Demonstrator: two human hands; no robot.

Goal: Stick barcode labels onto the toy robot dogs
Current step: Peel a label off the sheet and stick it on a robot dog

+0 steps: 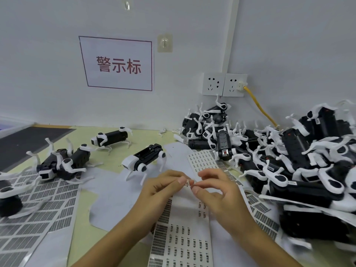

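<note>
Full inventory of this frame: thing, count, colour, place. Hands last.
standing dogs: two upright, black and white, centre-left of table
tipped dogs: a few, black and white, left, lying on label sheets
dog pile: many, black and white, right
label sheets: several, white with dark barcodes, across table front
label: one, white, pinched between both hands
sign: one, white with red characters, wall
sockets: two, white, wall corner
cable: one, yellow, from right socket into the pile
hooks: two, clear, wall
left hand: pinches label
right hand: pinches label
</note>
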